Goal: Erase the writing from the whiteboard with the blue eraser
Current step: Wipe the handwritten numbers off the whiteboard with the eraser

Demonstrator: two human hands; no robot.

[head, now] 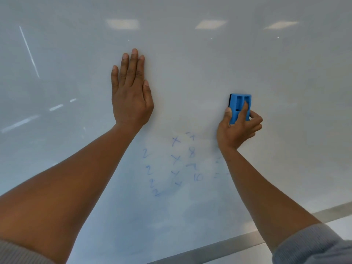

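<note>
Pressing flat against the whiteboard [190, 73], the blue eraser [240, 107] sits up and to the right of the remaining writing [177, 164], with its dark felt edge showing along its left side. The right hand [238, 130] pinches the eraser, thumb on its left edge, index finger laid across its recessed back and the other fingers curled at its right side. The writing is faint blue marker: columns of 2s, crosses, an 8, a 7 and a 10, partly smeared, with pale smudged streaks to the right of it. Above and left of the writing, the left hand [131, 92] lies open and flat on the board, fingers close together and pointing up. The glossy grey-white surface reflects rectangular ceiling lights [210, 24] high above the writing. A metal frame strip [238, 242] runs along the board's lower edge, below the writing. Grey sleeves [312, 246] are pushed up both forearms.
</note>
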